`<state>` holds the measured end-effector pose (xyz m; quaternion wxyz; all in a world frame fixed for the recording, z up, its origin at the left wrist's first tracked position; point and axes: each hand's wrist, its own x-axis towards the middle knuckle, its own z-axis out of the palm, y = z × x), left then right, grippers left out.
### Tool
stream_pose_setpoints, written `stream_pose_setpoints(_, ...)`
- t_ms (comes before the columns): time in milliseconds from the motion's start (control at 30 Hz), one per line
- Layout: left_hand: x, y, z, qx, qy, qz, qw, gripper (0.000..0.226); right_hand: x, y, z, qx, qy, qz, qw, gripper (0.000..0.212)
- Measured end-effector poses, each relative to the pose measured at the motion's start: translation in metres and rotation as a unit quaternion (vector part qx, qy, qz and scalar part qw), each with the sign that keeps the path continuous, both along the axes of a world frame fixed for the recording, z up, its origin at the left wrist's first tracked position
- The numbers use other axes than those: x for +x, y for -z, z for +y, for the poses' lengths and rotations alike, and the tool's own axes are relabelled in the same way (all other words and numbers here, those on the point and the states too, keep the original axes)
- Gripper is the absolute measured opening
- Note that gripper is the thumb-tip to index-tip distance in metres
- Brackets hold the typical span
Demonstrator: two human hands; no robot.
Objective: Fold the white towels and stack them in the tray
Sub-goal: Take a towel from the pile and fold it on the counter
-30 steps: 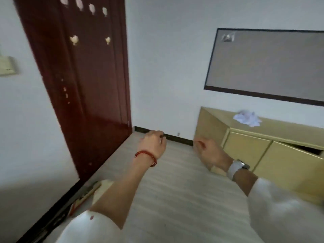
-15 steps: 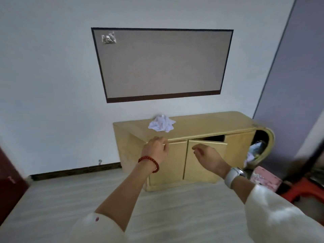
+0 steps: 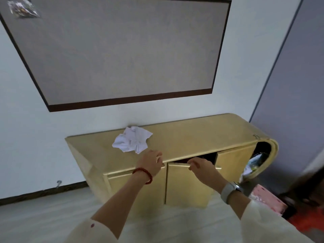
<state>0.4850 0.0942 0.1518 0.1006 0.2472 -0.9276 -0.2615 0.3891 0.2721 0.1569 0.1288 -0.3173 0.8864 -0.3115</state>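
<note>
A crumpled white towel (image 3: 132,139) lies on the left part of the top of a yellow cabinet (image 3: 192,135) against the wall. My left hand (image 3: 150,163), with a red bead bracelet at the wrist, is raised just below and right of the towel, apart from it, fingers loosely curled and holding nothing. My right hand (image 3: 201,168), a watch on its wrist, hangs in front of the top edge of a cabinet door that stands ajar (image 3: 185,186), also loosely curled with nothing in it. No tray is in view.
A large grey board with a dark frame (image 3: 122,50) hangs on the wall above the cabinet. The cabinet's rounded right end (image 3: 259,160) is open with bags inside. A pink box (image 3: 268,202) and something red sit on the floor at the right.
The view has swung right from a red door to the cabinet and has come closer. Both hands stay raised in front, now near the cabinet's front edge.
</note>
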Motion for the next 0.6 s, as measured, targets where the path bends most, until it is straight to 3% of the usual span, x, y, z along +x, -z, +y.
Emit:
stream_pose_setpoints(300, -0.113, 0.077, -0.088, 0.057, -0.161, -0.073, 0.983, 0.036, -0.17, 0.054, -0.119, 0.054, -0.132, -0.086, 0.986, 0.025)
stream_pose_setpoints(500, -0.16, 0.121, -0.156, -0.055, -0.158, -0.198, 0.966, 0.07, -0.226, 0.094, -0.193, 0.107, -0.201, -0.119, 0.966, 0.027)
stream_pose_setpoints(600, -0.186, 0.138, -0.194, -0.13, -0.127, -0.249, 0.951, 0.075, -0.257, 0.111, -0.23, 0.12, -0.202, -0.12, 0.965, 0.026)
